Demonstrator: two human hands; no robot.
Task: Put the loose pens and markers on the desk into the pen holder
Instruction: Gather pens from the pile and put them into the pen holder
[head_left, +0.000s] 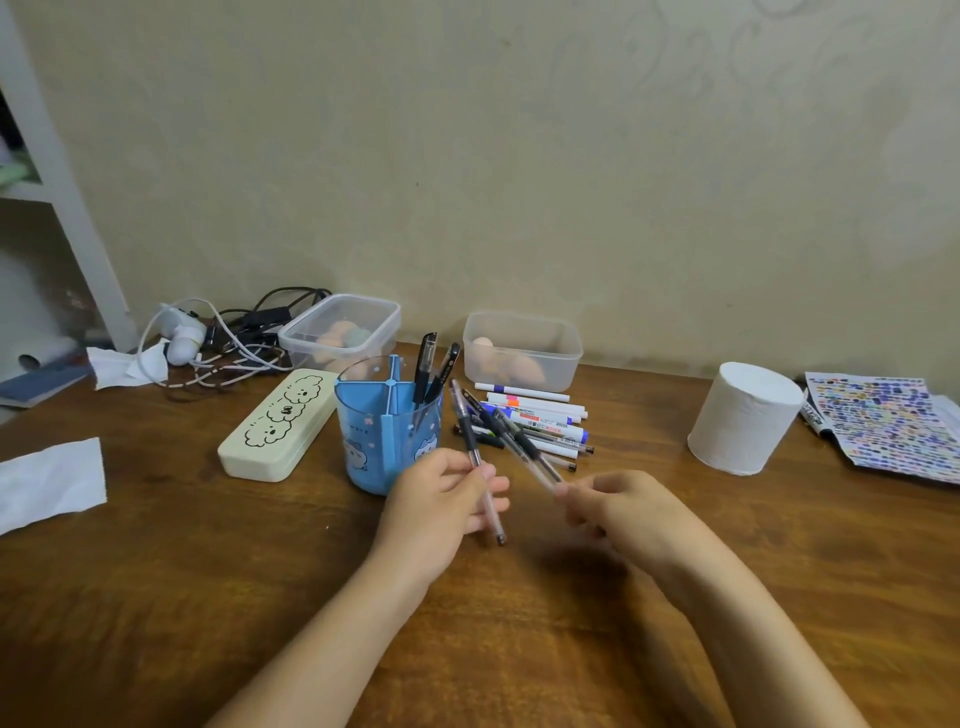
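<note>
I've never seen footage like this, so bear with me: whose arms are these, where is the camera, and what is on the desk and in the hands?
There is no machine here. A person wears one camera on the head, looking down at their own bare hands. The left hand holds a clear gel pen; the right hand grips more pens. On the wooden desk stand a blue pen holder with two black pens, a pile of loose markers, a cream pencil case and a tissue roll.
</note>
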